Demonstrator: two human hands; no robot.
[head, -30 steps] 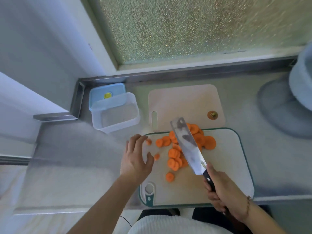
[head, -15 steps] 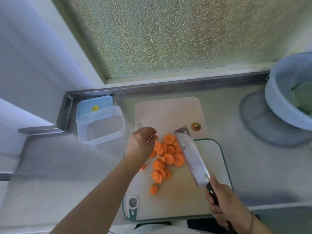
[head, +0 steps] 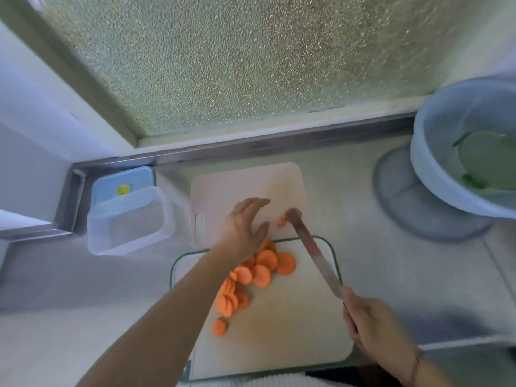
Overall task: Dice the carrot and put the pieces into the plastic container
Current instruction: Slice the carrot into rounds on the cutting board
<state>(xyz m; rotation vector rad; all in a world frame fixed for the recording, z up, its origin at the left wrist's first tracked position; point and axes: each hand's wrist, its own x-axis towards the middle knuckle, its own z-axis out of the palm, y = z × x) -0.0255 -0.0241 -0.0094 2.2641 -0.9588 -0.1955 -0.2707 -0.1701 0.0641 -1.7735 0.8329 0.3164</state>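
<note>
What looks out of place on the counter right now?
One carrot slice lies alone on the pink board, off the white cutting board where the pile of carrot slices sits, next to the knife tip. The plastic container holds no carrot.

Carrot slices on cutting board; plastic container left; bowl right.

no readable text, brand, number or sign anywhere, yellow round mark on the blue lid at the desk's far left corner too blurred to read
</note>
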